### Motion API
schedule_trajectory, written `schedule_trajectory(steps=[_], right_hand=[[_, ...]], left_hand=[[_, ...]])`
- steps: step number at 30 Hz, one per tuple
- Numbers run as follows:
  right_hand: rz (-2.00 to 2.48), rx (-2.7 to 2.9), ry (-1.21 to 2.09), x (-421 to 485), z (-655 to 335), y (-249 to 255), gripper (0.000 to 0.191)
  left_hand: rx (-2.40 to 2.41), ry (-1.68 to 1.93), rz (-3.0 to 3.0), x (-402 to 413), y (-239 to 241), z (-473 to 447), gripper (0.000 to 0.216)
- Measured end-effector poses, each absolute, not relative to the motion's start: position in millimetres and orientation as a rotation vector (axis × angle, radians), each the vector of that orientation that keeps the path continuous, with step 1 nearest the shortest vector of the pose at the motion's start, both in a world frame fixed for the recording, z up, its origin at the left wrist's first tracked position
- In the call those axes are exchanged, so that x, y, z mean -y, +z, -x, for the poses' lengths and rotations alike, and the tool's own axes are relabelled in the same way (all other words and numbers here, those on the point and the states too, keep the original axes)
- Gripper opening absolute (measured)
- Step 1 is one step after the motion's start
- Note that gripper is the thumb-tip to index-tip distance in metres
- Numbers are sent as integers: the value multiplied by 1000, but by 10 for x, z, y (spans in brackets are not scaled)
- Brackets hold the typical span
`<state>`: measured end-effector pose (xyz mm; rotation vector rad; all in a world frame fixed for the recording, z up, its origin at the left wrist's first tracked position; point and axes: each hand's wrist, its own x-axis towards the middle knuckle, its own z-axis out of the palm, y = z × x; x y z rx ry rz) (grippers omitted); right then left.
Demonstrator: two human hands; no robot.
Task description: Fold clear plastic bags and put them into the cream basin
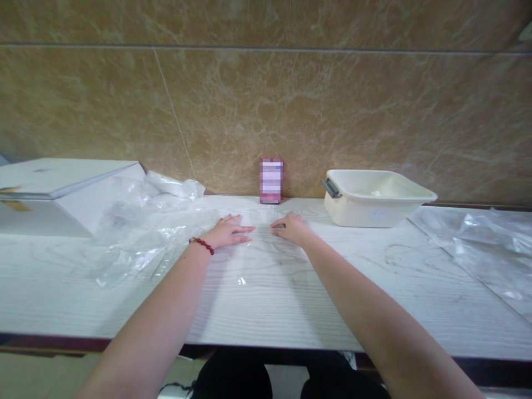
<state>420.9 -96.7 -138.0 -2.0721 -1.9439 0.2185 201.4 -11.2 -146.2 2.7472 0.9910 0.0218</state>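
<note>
My left hand [228,231] lies flat with fingers stretched out on a clear plastic bag [253,249] spread on the white table [291,299]. A red bead bracelet circles that wrist. My right hand [290,227] rests a little to the right on the same bag, its fingers curled and pressed together at the bag's far edge. Whether they pinch the plastic I cannot make out. A small pink box [271,180] stands upright against the wall just beyond both hands.
A heap of clear plastic bags [141,227] lies at the left, beside a flat white box [54,177]. A cream plastic basin [374,197] sits at the back right. More clear plastic [490,244] covers the far right. The table's front edge is near my body.
</note>
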Motion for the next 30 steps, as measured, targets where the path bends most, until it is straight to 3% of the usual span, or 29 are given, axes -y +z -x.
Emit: schedule_trajectory(steps=[10, 16, 30], right_hand=[[2006, 1873, 81, 1160, -4195, -1121, 27], [1842, 1961, 213, 1755, -4153, -828, 24], [1833, 2335, 15, 2629, -4135, -1134, 23]], left_hand=[[-911, 48, -2791, 175, -1358, -2016, 55], [-794, 218, -2836, 287, -1221, -2066, 42], [-574, 248, -2789, 1015, -997, -1937, 33]])
